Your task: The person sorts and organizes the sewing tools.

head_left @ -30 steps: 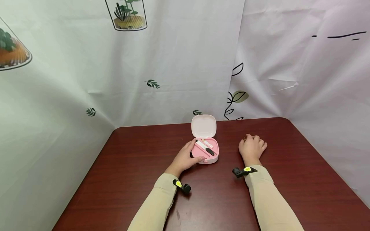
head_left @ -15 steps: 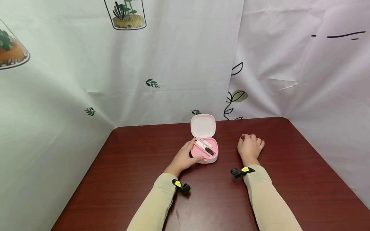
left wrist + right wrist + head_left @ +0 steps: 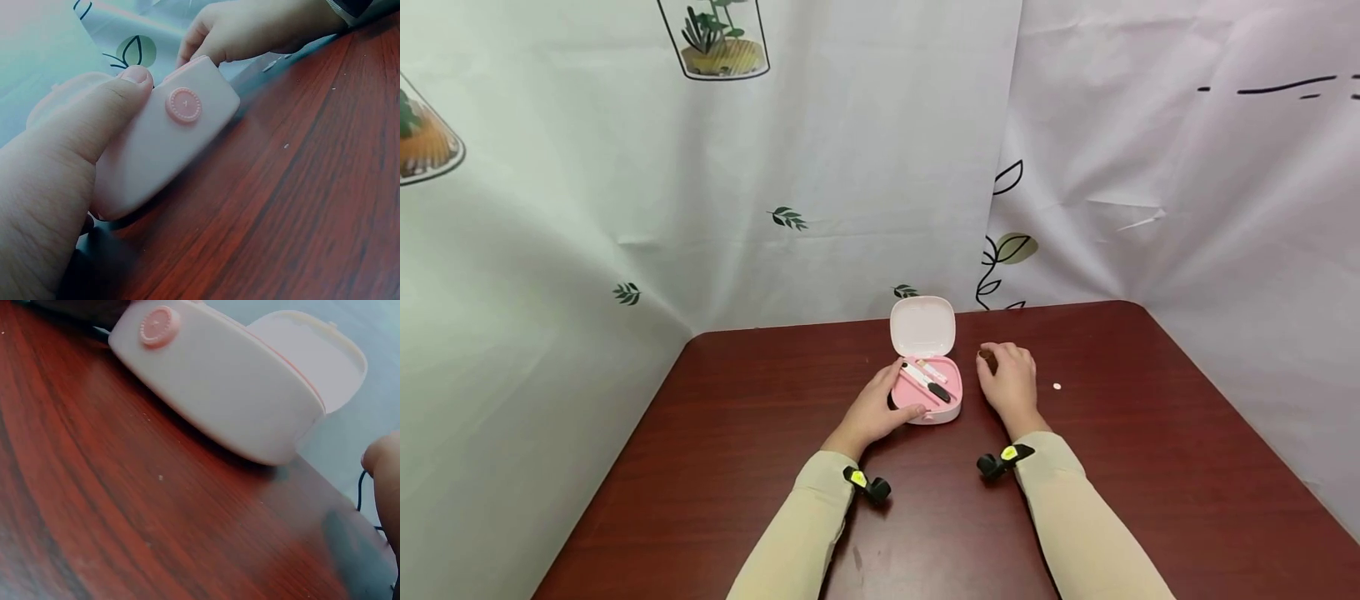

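Note:
My left hand (image 3: 872, 408) holds a small white-and-pink box (image 3: 936, 415) by its left side, thumb at the front near a round pink button (image 3: 185, 105). Its white lid (image 3: 922, 326) stands open at the back. Inside, on a pink tray, lie a slim white tool with a black end (image 3: 928, 382) and a short pale stick (image 3: 934, 372). My right hand (image 3: 1011, 383) is just right of the box with its fingers bent down. A brownish patch shows between thumb and forefinger; I cannot tell whether it pinches something. In the right wrist view only part of the hand (image 3: 387, 481) shows.
A small white disc (image 3: 1057, 386) lies on the dark red wooden table (image 3: 775, 400), right of the right hand. A white printed curtain (image 3: 850, 167) hangs behind the table and along its sides. Black cameras (image 3: 868, 486) sit on both wrists.
My right hand has moved left toward the box, and a small white disc now shows on the table to its right. The left hand keeps its hold on the box.

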`<action>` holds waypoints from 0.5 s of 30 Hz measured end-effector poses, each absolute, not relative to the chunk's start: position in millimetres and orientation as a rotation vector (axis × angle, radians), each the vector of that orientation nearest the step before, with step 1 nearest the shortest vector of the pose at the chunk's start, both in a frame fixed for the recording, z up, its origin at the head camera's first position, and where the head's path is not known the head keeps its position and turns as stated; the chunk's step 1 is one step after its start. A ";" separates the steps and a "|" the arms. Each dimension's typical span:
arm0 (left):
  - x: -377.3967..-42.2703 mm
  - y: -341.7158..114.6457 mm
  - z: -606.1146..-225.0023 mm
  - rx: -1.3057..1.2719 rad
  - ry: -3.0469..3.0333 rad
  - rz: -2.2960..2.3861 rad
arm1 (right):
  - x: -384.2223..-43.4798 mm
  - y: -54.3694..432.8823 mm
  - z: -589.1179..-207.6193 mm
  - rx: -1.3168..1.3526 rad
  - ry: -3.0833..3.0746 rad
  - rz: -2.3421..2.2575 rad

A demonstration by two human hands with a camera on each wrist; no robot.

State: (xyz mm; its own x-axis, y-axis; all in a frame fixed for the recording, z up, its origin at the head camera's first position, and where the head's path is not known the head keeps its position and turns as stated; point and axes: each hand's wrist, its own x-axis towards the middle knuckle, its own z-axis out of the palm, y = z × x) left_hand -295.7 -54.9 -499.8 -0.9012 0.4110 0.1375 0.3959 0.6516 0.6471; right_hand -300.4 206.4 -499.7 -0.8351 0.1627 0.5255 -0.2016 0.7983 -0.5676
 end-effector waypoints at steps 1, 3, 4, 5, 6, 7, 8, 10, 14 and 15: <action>-295.7 -54.9 -499.9 0.690 2.834 1.103 | -300.4 204.9 -499.7 0.041 -2.407 0.857; -295.9 -54.7 -499.9 0.698 2.838 1.102 | -300.1 201.8 -499.6 0.071 -2.392 0.874; -296.1 -54.7 -500.0 0.700 2.840 1.103 | -299.8 200.2 -499.5 0.088 -2.387 0.884; -296.3 -54.6 -500.1 0.702 2.843 1.104 | -299.7 198.3 -499.4 0.107 -2.384 0.888; -296.4 -54.6 -500.1 0.704 2.844 1.106 | -299.7 196.4 -499.3 0.127 -2.377 0.895; -296.5 -54.6 -500.1 0.706 2.845 1.105 | -299.4 194.5 -499.2 0.147 -2.371 0.900; -296.4 -54.5 -500.0 0.707 2.846 1.102 | -299.1 192.6 -499.2 0.171 -2.362 0.900; -296.0 -54.7 -499.9 0.704 2.843 1.101 | -298.4 188.8 -499.1 0.222 -2.338 0.901; -295.2 -54.9 -499.3 0.703 2.835 1.104 | -298.2 182.2 -499.5 0.316 -2.286 0.885; -295.1 -54.8 -499.2 0.703 2.834 1.106 | -298.2 180.8 -499.7 0.333 -2.279 0.882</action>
State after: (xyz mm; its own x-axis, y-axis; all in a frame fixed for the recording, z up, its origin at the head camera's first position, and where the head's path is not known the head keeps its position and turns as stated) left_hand -295.1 -54.8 -499.2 -0.8985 0.4156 0.1414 0.4015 0.6479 0.6473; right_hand -298.2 180.8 -499.7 -0.7477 0.0012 0.6640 -0.4460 0.7399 -0.5036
